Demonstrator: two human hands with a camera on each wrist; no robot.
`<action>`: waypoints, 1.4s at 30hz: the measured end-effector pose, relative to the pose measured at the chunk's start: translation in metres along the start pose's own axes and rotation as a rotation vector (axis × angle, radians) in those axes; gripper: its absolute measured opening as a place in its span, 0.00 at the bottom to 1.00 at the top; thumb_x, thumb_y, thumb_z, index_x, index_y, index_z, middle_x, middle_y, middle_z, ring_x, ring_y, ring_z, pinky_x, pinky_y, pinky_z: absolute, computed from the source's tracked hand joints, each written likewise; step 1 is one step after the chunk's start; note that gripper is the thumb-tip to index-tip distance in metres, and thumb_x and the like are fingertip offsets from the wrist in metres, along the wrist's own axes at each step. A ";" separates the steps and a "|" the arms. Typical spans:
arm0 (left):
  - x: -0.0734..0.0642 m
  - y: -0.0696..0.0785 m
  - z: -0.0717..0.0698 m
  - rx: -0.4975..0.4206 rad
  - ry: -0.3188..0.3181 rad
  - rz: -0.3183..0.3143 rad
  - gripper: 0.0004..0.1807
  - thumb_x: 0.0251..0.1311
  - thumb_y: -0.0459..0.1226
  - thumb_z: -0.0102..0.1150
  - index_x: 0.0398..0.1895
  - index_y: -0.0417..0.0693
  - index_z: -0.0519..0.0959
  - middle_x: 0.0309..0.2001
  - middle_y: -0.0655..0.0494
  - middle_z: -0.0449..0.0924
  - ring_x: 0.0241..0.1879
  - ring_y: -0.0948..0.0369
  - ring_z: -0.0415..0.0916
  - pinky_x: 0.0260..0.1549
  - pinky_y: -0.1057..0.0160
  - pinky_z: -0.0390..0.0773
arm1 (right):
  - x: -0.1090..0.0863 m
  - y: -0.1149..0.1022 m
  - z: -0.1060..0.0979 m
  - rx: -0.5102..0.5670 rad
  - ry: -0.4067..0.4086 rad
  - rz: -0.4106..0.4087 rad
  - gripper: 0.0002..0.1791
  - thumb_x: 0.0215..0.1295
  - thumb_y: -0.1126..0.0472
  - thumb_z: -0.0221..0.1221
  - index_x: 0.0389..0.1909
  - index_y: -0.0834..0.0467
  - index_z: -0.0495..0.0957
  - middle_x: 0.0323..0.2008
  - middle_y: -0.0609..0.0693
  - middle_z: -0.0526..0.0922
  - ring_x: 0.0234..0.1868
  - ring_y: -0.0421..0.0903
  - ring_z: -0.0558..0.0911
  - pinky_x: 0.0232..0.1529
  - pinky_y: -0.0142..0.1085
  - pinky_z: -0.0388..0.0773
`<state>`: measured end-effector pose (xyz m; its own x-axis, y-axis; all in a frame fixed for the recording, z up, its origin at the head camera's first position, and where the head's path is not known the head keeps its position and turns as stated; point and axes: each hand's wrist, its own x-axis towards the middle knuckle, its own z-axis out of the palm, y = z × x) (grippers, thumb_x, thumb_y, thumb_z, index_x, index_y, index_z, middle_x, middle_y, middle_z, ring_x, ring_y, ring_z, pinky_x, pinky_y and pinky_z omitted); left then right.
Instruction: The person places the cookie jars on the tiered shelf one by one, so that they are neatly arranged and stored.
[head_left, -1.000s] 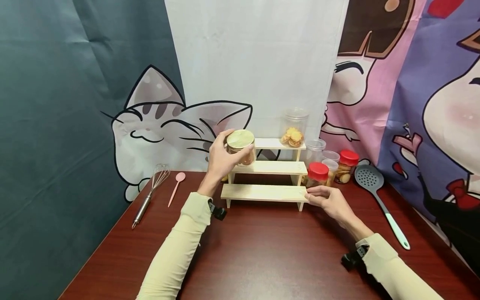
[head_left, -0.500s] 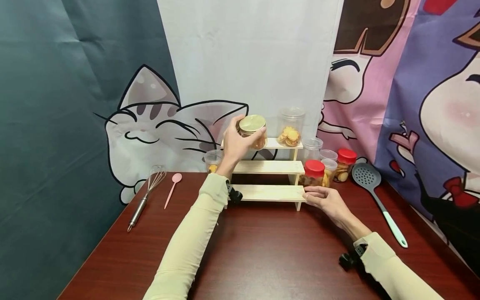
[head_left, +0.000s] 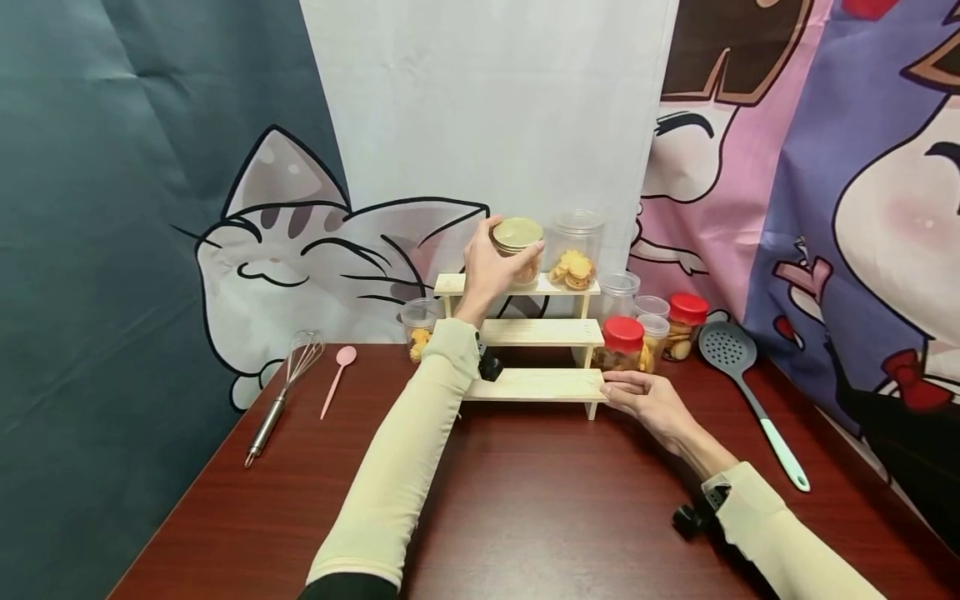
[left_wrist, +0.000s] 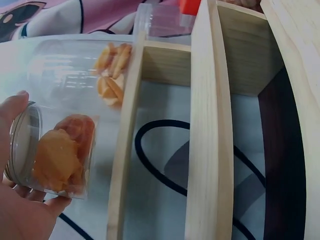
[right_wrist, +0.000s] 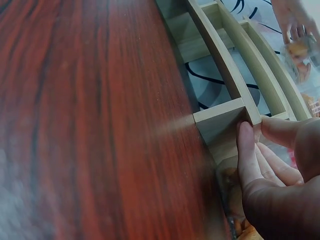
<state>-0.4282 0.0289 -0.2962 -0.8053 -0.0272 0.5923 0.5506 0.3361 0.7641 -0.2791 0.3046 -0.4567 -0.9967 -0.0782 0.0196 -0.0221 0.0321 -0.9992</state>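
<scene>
My left hand (head_left: 486,268) grips a clear jar (head_left: 528,262) with a gold-green lid, just above the top step of a three-step wooden display stand (head_left: 542,332). Orange-brown snacks fill part of the jar (left_wrist: 60,155) in the left wrist view, and a narrow gap separates its base from the top board (left_wrist: 125,130). To its right on that step stands a taller clear jar (head_left: 576,242) of yellow flower-shaped cookies. My right hand (head_left: 651,404) pinches the right end of the lowest board, thumb and fingers (right_wrist: 246,150) on either side of it in the right wrist view.
Right of the stand are a red-lidded jar (head_left: 622,335), another red-lidded jar (head_left: 684,325), several clear tubs (head_left: 618,293) and a grey slotted turner (head_left: 750,379). On the left lie a whisk (head_left: 281,400) and a pink spoon (head_left: 339,375). A clear tub (head_left: 420,321) stands behind the stand's left side.
My left hand has carried the gold-lidded jar up and to the right, from the middle step's height to the top step beside the cookie jar. The right hand keeps its hold.
</scene>
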 end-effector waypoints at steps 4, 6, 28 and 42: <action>0.001 -0.004 0.006 0.020 -0.021 -0.022 0.50 0.56 0.54 0.83 0.78 0.46 0.70 0.68 0.45 0.80 0.66 0.50 0.78 0.65 0.53 0.80 | 0.002 0.000 0.003 0.005 -0.001 0.002 0.33 0.77 0.65 0.65 0.75 0.76 0.67 0.53 0.51 0.89 0.51 0.35 0.88 0.57 0.33 0.87; 0.001 -0.009 0.007 0.008 -0.026 -0.047 0.51 0.57 0.56 0.82 0.79 0.47 0.69 0.68 0.45 0.79 0.66 0.50 0.78 0.65 0.53 0.80 | 0.003 -0.001 0.005 0.004 -0.001 0.006 0.32 0.77 0.65 0.65 0.75 0.76 0.67 0.53 0.51 0.89 0.51 0.36 0.88 0.58 0.34 0.87; -0.015 -0.039 -0.014 0.163 -0.137 -0.063 0.48 0.60 0.52 0.81 0.78 0.43 0.69 0.66 0.43 0.77 0.64 0.49 0.78 0.66 0.54 0.80 | 0.004 -0.005 0.003 0.022 -0.001 0.016 0.34 0.77 0.64 0.66 0.75 0.75 0.66 0.52 0.48 0.89 0.52 0.36 0.88 0.60 0.36 0.86; -0.038 -0.074 -0.072 -0.111 0.083 -0.035 0.24 0.72 0.35 0.67 0.68 0.36 0.79 0.63 0.35 0.84 0.65 0.46 0.82 0.68 0.56 0.81 | 0.001 -0.003 0.003 -0.087 0.026 -0.026 0.29 0.77 0.65 0.65 0.72 0.76 0.71 0.55 0.58 0.89 0.49 0.36 0.89 0.58 0.37 0.87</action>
<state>-0.4224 -0.0628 -0.3566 -0.8060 -0.1168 0.5803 0.5472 0.2271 0.8056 -0.2794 0.3016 -0.4542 -0.9974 -0.0540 0.0474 -0.0534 0.1171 -0.9917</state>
